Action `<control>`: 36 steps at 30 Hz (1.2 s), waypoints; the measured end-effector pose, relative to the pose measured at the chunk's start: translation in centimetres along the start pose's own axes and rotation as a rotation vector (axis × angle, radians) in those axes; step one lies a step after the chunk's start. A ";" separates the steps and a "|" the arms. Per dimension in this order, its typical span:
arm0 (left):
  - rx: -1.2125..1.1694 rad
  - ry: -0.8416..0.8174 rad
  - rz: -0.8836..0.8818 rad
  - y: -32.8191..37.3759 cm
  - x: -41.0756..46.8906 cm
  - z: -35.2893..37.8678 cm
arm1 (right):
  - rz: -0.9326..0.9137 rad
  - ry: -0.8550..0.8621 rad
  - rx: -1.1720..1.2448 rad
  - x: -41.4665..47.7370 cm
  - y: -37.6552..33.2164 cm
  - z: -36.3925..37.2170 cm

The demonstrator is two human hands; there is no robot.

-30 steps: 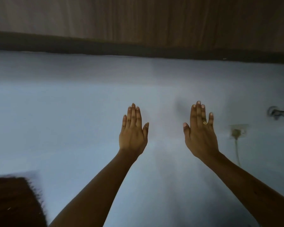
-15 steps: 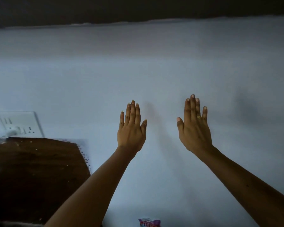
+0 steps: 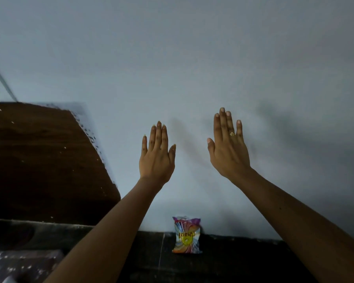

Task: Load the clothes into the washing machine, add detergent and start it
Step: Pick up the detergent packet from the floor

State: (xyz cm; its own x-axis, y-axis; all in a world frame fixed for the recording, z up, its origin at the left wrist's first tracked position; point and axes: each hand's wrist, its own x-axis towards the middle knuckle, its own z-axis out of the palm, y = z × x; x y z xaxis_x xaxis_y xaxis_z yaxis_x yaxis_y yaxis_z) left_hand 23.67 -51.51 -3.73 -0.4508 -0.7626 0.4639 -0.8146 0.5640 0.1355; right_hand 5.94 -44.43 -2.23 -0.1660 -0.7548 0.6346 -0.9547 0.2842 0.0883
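Note:
My left hand [image 3: 157, 154] and my right hand [image 3: 229, 145] are raised in front of a pale wall, backs toward me, fingers straight and together. Neither holds anything. A gold ring sits on a finger of my right hand. Below and between my forearms, a small multicoloured detergent packet [image 3: 186, 235] stands upright on a dark ledge against the wall. No washing machine and no clothes are in view.
A dark brown wooden panel [image 3: 39, 160] fills the left side against the pale wall [image 3: 172, 58]. The dark ledge [image 3: 233, 260] runs along the bottom. A dark patterned surface [image 3: 18, 264] lies at the bottom left. A thin cable [image 3: 2, 78] crosses the wall at upper left.
My view has tilted downward: the ceiling edge and the wall socket have left the frame, and the ledge with the detergent packet has come into view. Both hands stay raised and flat.

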 end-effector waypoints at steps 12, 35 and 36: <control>0.045 -0.236 -0.014 -1.7 -11.3 21.8 | 0.066 -0.162 0.053 -16.2 -1.4 20.1; -0.003 -0.559 -0.266 -7.8 -25.0 57.0 | 0.635 -0.578 0.872 -35.9 -5.6 49.8; -0.023 -0.567 -0.280 -8.0 -25.2 58.1 | 0.723 -0.587 0.962 -36.1 -5.7 51.0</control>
State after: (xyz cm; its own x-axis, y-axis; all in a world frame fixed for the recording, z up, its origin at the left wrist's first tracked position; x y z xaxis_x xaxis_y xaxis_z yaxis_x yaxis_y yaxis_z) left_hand 20.36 -55.25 -67.40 -0.3499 -0.9282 -0.1266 -0.9245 0.3204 0.2064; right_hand 4.78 -49.01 -64.82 -0.5533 -0.8221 -0.1340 -0.3611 0.3817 -0.8508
